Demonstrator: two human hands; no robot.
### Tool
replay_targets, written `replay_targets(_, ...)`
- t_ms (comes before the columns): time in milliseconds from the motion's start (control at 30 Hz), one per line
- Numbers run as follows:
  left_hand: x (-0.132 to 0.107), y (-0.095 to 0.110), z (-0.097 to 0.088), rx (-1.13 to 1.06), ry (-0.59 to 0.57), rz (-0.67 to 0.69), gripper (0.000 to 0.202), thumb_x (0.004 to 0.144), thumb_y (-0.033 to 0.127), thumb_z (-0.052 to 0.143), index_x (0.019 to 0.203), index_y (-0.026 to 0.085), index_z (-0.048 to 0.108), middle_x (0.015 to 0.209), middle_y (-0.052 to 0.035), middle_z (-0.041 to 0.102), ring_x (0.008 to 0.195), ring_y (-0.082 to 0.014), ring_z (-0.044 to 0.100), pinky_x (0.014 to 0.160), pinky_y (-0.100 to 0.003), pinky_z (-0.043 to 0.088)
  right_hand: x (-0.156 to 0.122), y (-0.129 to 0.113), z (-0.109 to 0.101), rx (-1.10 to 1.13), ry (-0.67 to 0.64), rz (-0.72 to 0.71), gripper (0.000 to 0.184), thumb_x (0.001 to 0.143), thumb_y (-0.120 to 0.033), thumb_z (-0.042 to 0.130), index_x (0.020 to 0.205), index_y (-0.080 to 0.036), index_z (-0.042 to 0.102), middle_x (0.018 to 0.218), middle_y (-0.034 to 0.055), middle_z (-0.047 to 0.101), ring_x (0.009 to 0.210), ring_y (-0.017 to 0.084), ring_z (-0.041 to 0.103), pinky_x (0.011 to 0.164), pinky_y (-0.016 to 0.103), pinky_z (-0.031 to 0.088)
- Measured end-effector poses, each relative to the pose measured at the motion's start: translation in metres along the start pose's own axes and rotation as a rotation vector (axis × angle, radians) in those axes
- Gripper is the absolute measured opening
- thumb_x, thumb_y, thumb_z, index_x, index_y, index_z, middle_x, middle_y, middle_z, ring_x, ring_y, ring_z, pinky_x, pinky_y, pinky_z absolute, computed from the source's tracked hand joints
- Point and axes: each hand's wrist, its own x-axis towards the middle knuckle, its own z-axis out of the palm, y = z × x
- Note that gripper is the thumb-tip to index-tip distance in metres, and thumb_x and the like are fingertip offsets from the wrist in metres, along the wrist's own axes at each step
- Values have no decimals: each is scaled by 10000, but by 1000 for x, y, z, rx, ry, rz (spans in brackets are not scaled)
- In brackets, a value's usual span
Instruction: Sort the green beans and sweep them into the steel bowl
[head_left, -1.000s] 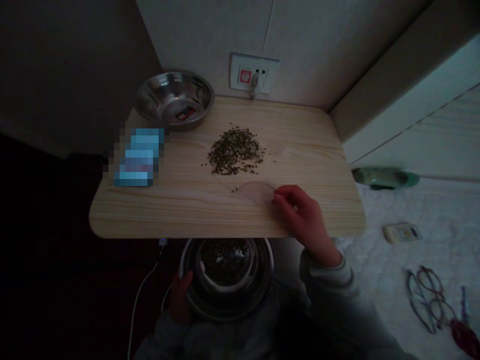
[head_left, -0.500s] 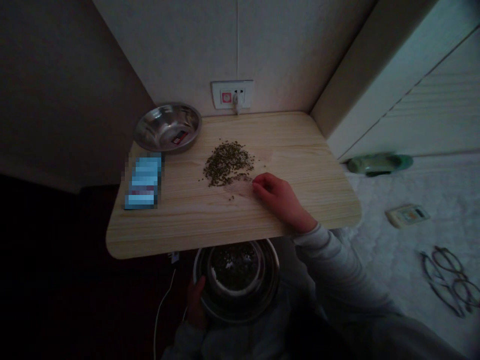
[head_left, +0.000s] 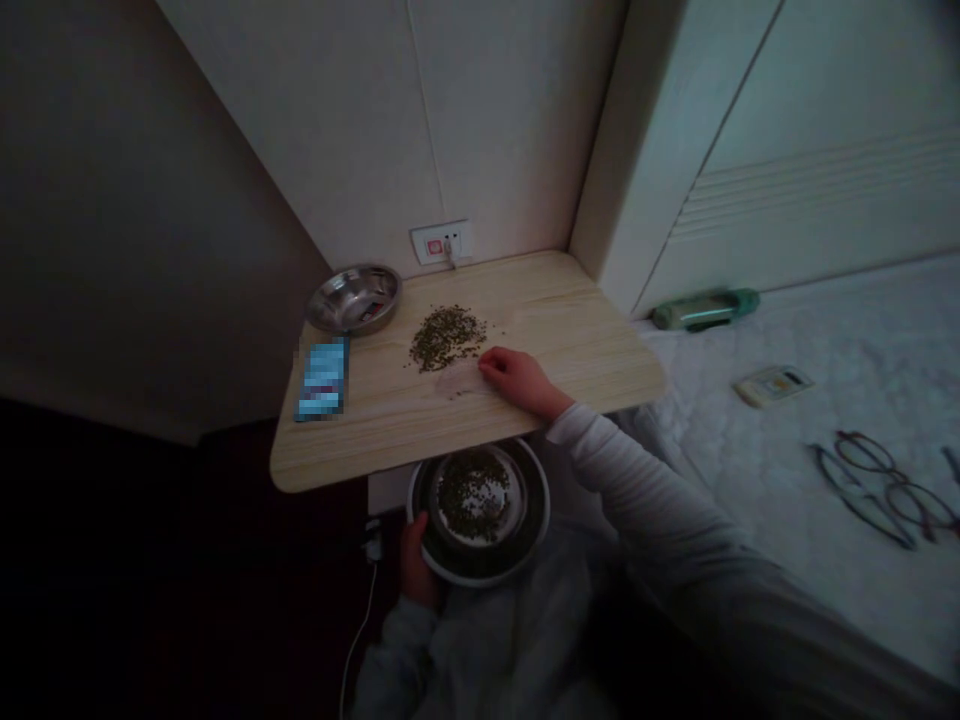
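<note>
The right hand (head_left: pixel 517 380) pinches a clear sheet (head_left: pixel 457 380) over the table (head_left: pixel 592 340), just beside the grains (head_left: pixel 448 338). The left hand (head_left: pixel 418 562) grips the bowl (head_left: pixel 535 510) below the table's edge — a tilt could spill it, and a rough sweep could scatter the grains.

Grains (head_left: pixel 448 338) are dark olive, the tabletop (head_left: pixel 360 440) pale wood-grained, the held bowl (head_left: pixel 534 505) silvery.

A long, creased, light-grey fabric sleeve (head_left: pixel 660 490) ends at the bare right hand (head_left: pixel 519 380); a shadowed grey cloth sleeve (head_left: pixel 406 635) meets the bare left hand (head_left: pixel 417 565).
</note>
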Motion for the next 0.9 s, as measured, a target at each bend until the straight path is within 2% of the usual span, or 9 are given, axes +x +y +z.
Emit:
replay_targets(67,-9,10,8,-31,-28,11,83,587,240,562,642,197,608,678,-16,608,867,-205,543,808,-347,389,-2,-1,1,-9,8,5,205,760,-299,440,846,-180,584,751,18,624,666,123,532,599,221,361)
replay_targets(167,-22,22,18,-190,-71,-32,84,594,201,560,658,194,613,679,2,624,829,-166,558,774,-279,410,-5,-4,2,-8,4,17,209,759,-294,442,858,-177,585,762,21,629,679,125,534,608,222,364)
replay_targets(200,-25,26,21,-238,-130,-112,98,625,239,539,649,184,616,678,-10,631,819,-167,564,766,-281,416,-7,-5,2,-7,5,18,209,758,-291,444,859,-177,587,763,23,630,678,128,534,607,225,364)
replay_targets(333,-34,32,29,-368,-209,-215,212,690,292,465,619,163,618,662,-27,642,739,-164,588,722,-294,444,-13,-8,2,-12,41,11,211,748,-299,453,847,-180,596,785,38,632,690,147,536,606,244,366)
replay_targets(567,-39,36,32,-450,-243,-310,193,681,277,478,643,160,628,711,-49,653,802,-181,590,739,-291,446,-19,-10,4,43,42,-1,202,736,-309,467,826,-192,604,745,29,634,661,138,536,595,240,366)
replay_targets(700,-39,34,32,-467,-242,-327,187,669,287,488,591,168,609,664,-44,646,787,-195,593,742,-316,445,-19,-7,4,184,44,-7,196,737,-293,466,827,-171,591,706,16,620,640,118,528,601,228,373)
replay_targets(900,-31,27,29,-456,-194,-278,181,677,276,487,665,156,622,680,-29,650,734,-160,592,736,-295,444,-23,-1,6,428,174,56,235,760,-323,425,822,-138,555,614,-14,546,573,90,497,581,209,377)
